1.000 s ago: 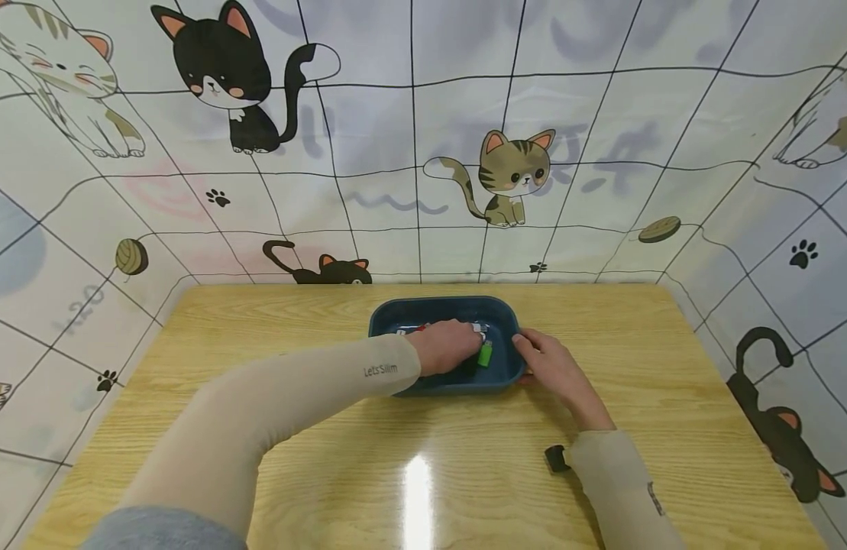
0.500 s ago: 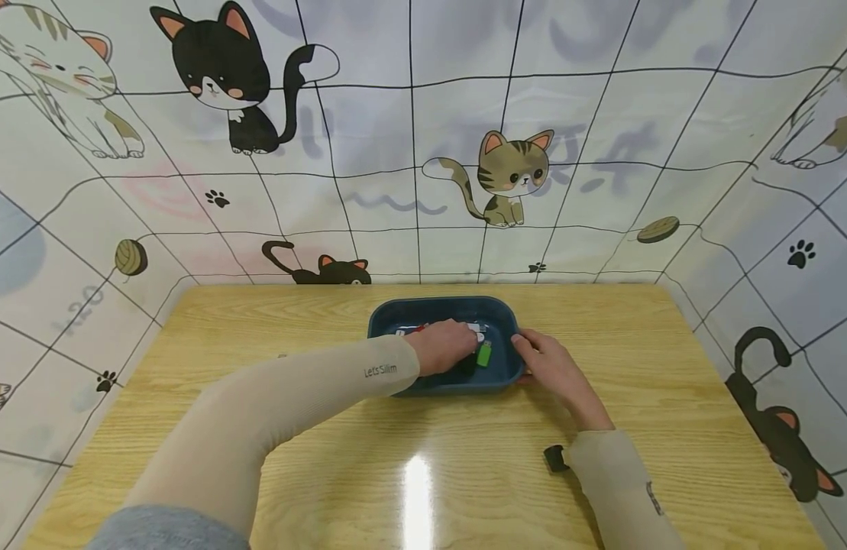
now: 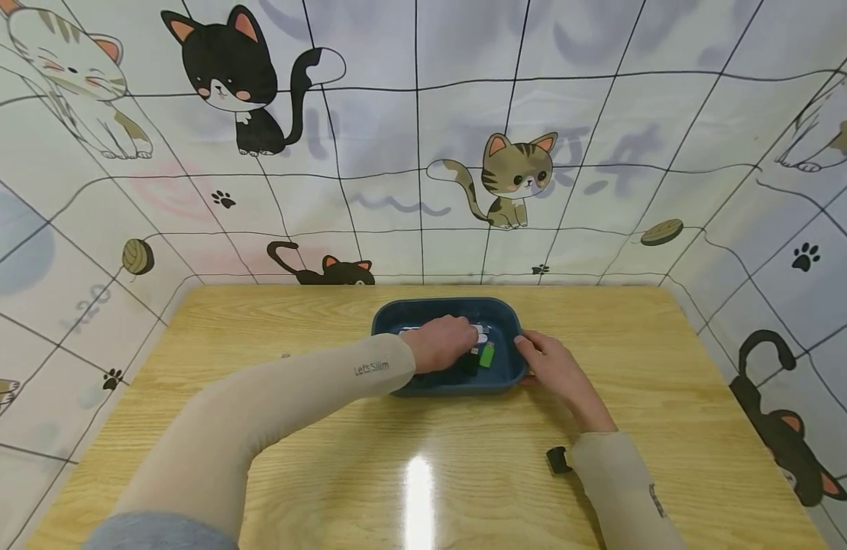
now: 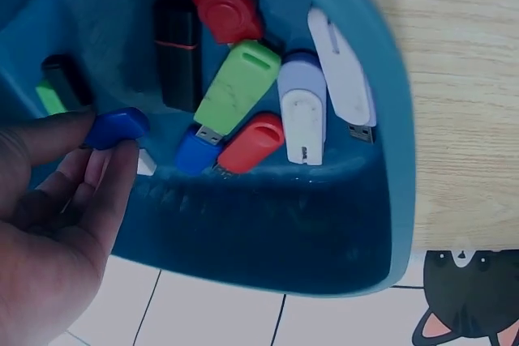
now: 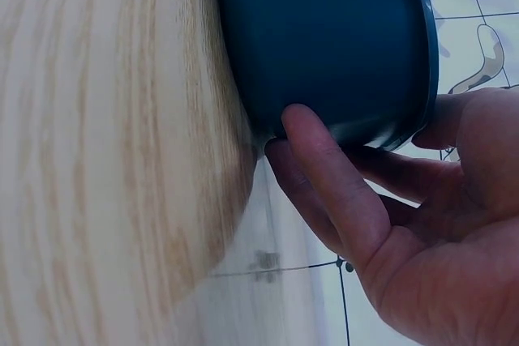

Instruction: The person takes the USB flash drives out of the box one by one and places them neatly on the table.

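A dark blue plastic bin stands on the table and holds several USB flash drives. My left hand reaches into it; in the left wrist view its thumb and fingers pinch a blue flash drive. Close by lie a black-and-green flash drive, a black one, a green one, a red one and a white one. At the bin's right end, my right hand grips the rim, with fingers against the outer wall in the right wrist view.
The wooden table extends around the bin. A small black object sits beside the right sleeve. Behind the table hangs a cat-patterned cloth, which also covers both sides.
My left hand has shifted slightly left and up inside the bin, so a black flash drive beside the green one shows more. The right hand keeps its hold on the rim.
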Demonstrator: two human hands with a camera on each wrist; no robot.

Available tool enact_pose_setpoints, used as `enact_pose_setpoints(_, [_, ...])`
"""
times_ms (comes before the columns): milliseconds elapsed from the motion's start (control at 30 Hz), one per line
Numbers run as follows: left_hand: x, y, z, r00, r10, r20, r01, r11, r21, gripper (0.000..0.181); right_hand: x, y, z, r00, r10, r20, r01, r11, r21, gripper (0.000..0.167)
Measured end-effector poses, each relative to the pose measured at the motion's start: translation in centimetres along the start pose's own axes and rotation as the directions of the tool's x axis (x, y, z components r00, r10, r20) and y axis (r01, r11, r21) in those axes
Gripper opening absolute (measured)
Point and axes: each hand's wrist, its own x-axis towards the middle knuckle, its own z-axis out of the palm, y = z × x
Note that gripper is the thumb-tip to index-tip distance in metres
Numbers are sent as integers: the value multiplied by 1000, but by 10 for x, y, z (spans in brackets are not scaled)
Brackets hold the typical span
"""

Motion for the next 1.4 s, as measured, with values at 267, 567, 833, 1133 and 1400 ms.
enact_pose_setpoints(267, [-19,0,-12,998,-45,-42,45,999,-5,20,-2,-3,1,1000,10,4,-10,1000,16,57])
enact_pose_setpoints(567, [-40,-6,-21,989,-85,-118,72,991,-114,19,-1,-2,1,1000,11,0,-11,1000,2,57])
enact_pose_setpoints(833, [-55,-11,-24,974,-145,-171,114,977,-183,22,-2,-2,1,1000,19,19,-20,999,44,58])
enact_pose_setpoints(1133, [-66,-14,-24,954,-206,-218,140,949,-282,22,-3,-1,-1,1000,-4,17,3,1000,31,58])
enact_pose_setpoints(1400, [-77,-21,-21,937,-239,-254,142,926,-349,17,-1,1,-1,1000,-10,19,9,1000,28,59])
